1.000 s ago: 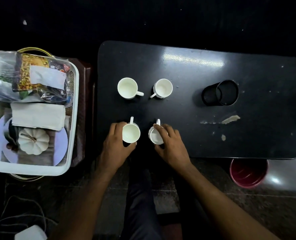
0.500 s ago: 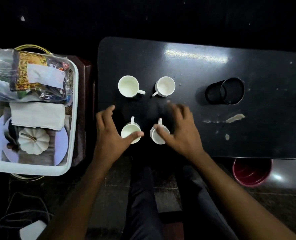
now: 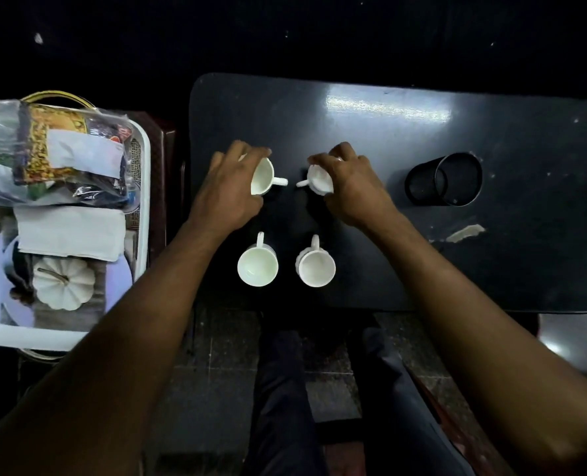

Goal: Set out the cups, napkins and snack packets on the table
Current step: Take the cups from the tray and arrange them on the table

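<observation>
Several white cups stand on the black table (image 3: 422, 139). My left hand (image 3: 230, 190) grips the far left cup (image 3: 263, 176), which is tilted, its handle pointing right. My right hand (image 3: 350, 187) grips the far right cup (image 3: 319, 180), also tilted, handle pointing left. The near left cup (image 3: 257, 266) and near right cup (image 3: 316, 264) stand upright by the table's front edge, handles pointing away from me. Snack packets (image 3: 55, 149) in clear wrap and folded white napkins (image 3: 69, 231) lie in the white tray (image 3: 141, 214) at the left.
A black mesh pen holder (image 3: 456, 178) lies on its side at the right of the table. A torn paper scrap (image 3: 465, 232) sits near it. A white pumpkin (image 3: 63, 283) rests in the tray. My legs are below the table's front edge.
Both hands let go of the two near cups, reached across to the far pair and closed on them, tipping them.
</observation>
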